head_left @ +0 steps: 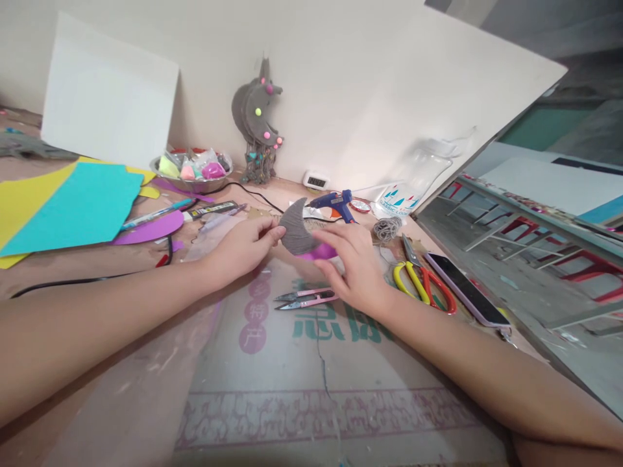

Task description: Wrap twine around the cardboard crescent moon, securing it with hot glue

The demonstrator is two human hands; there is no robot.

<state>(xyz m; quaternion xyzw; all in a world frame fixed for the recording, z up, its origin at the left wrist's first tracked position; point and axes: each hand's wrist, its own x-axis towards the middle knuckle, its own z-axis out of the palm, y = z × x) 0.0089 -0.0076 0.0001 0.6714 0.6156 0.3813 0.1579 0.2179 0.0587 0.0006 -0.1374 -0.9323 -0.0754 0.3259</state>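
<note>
Two hands at one grey-wrapped crescent [296,232]
The left hand [253,241] pinches its edge between thumb and fingers; the right hand [359,269] has fingers parted around its purple end, contact unclear. Plastic sheeting [272,370] spreads nearer than both hands, crossed by a dark thread [323,363]. Snips [311,298] lie just under the right hand, a glue gun [338,204] obstructs beyond; scissors [426,285] and a phone [466,288] line its right, towards the table's edge [528,350].

The head view faces forward-down, close (perhaps tilted), over the table [107,260].
</note>
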